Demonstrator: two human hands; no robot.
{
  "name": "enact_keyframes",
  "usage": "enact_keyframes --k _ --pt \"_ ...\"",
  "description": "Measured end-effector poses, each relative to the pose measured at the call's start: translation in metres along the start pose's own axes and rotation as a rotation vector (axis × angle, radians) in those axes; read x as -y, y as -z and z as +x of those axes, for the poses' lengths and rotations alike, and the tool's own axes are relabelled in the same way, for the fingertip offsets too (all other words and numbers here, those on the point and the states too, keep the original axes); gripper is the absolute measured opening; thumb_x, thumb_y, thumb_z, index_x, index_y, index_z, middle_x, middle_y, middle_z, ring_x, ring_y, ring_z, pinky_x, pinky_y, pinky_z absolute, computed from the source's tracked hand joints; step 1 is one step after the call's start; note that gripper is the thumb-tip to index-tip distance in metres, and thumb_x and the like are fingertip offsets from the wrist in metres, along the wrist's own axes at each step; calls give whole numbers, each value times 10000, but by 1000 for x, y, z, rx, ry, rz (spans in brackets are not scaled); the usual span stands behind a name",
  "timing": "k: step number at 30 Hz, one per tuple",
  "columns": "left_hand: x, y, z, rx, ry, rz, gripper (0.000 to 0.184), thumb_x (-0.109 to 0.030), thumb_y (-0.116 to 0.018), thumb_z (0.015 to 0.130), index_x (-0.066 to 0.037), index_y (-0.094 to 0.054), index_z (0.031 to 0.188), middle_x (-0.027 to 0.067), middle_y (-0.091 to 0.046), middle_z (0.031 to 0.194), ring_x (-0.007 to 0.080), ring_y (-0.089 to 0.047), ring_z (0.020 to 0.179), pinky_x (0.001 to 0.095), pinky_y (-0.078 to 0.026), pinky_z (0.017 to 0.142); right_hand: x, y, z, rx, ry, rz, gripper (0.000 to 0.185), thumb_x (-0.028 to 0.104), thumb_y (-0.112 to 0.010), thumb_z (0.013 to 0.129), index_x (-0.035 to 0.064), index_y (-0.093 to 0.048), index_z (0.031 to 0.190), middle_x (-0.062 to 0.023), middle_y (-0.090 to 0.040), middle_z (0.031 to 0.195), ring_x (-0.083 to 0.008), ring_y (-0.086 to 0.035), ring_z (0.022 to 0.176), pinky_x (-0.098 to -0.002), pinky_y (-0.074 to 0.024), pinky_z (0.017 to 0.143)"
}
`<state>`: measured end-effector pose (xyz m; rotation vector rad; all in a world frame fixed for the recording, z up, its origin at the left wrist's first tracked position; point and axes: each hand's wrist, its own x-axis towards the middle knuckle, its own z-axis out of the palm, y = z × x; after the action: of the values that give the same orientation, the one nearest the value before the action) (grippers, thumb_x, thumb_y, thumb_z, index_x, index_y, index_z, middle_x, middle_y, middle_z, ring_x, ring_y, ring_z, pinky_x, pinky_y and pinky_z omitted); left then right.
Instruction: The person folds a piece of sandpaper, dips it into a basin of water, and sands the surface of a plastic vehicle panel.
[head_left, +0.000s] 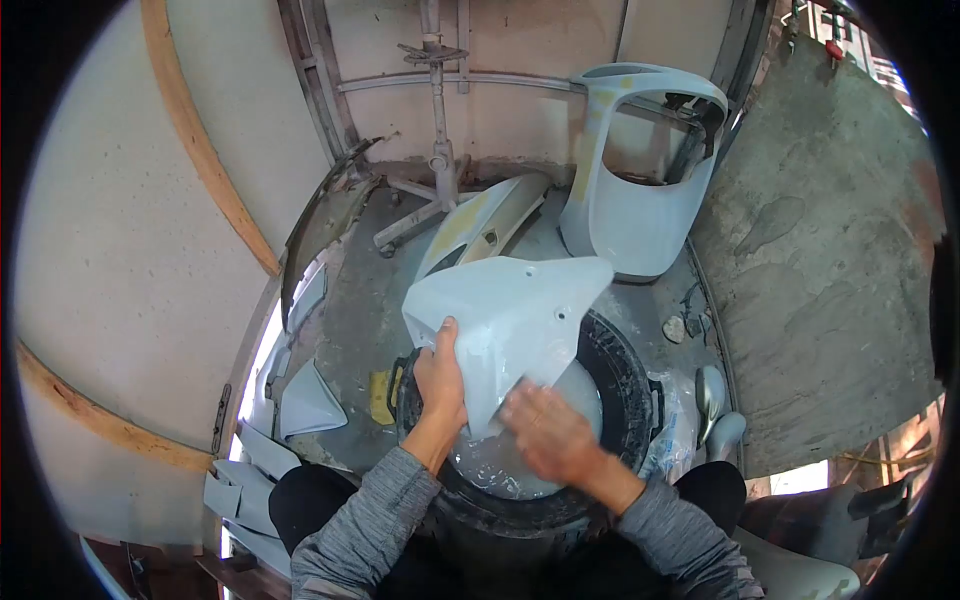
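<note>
A white, wet-looking molded panel (500, 310) with small holes is held tilted over a black tub (625, 390). My left hand (440, 375) grips its lower left edge, with the thumb up on the white face. Against the panel's lower right edge is my right hand (548, 430), its fingers smeared by motion. Whether anything lies under those fingers cannot be made out. Cloudy, bubbly water (500, 468) fills the tub below both hands.
Behind the tub stand a large white shell with an opening (640, 220) and a long white-and-yellow panel (485, 220). A metal stand (440, 170) is farther back. White pieces (310, 400) and a yellow block (381, 397) lie left; a plastic bag (675, 430) sits right.
</note>
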<state>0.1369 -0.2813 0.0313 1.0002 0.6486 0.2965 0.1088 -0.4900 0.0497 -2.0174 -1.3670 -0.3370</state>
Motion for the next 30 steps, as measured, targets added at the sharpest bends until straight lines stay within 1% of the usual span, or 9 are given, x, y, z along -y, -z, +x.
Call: enact_keyframes --k 2,6,8,11,15,20,23,27,30 --pt "2 3 2 -24 81 -50 677 -473 -627 966 94 -536 1324 181 -659 1150 267 -693 1015 407 -577 868 -49 8 7 -247 -91 -245 364 104 -659 890 -9 -693 1235 -194 -663 1329 -395 -568 1331 -510 -408 1150" --pt "0 3 2 -55 14 49 666 -469 -632 964 79 -537 1330 179 -658 1161 265 -696 1004 398 -570 864 -7 -12 -4 -182 -41 -111 353 53 -601 914 -9 -688 1250 -207 -650 1347 -384 -572 1331 -529 -404 1146" --pt "4 4 8 -44 11 14 657 -464 -630 966 80 -542 1322 177 -659 1159 266 -698 993 399 -571 862 -3 -6 -2 -32 -47 -54 353 52 -577 929 -13 -684 1259 -218 -648 1345 -381 -573 1331 -539 -401 1145" --pt "6 3 1 -57 72 -8 631 -454 -623 973 79 -558 1304 175 -662 1160 263 -700 980 397 -567 864 -61 6 8 -269 -166 -281 351 99 -613 914 0 -692 1241 -202 -661 1328 -376 -569 1339 -537 -395 1156" --pt "3 4 4 -6 23 26 631 -449 -612 981 86 -543 1309 170 -664 1149 263 -698 982 392 -564 859 7 -10 -6 -108 0 -86 357 86 -576 955 -15 -679 1282 -215 -652 1346 -362 -572 1341 -522 -387 1169" --pt "5 3 -2 -31 62 -16 625 -446 -609 982 96 -553 1288 173 -663 1138 262 -697 982 390 -561 854 -41 -1 3 -228 -156 -300 382 117 -613 944 -13 -669 1299 -196 -647 1363 -369 -562 1349 -504 -391 1168" --pt "6 1 1 20 27 4 737 -434 -669 952 202 -483 1274 268 -632 1203 286 -672 1058 388 -543 907 3 -13 -4 -5 17 -116 360 83 -592 946 -45 -666 1274 -224 -652 1338 -395 -561 1342 -517 -395 1151" --pt "8 -4 -8 -27 23 58 711 -417 -673 954 190 -499 1282 260 -635 1204 275 -656 1058 383 -536 890 -43 1 17 -202 -188 -286 397 82 -631 898 -15 -673 1280 -210 -646 1350 -397 -551 1353 -497 -418 1142" --pt "4 -8 -15 -17 -10 101 668 -393 -681 951 172 -530 1273 251 -638 1210 271 -642 1069 375 -517 905 -14 -10 12 -141 -72 -262 393 72 -605 900 -44 -655 1272 -229 -629 1360 -403 -569 1325 -499 -435 1127"
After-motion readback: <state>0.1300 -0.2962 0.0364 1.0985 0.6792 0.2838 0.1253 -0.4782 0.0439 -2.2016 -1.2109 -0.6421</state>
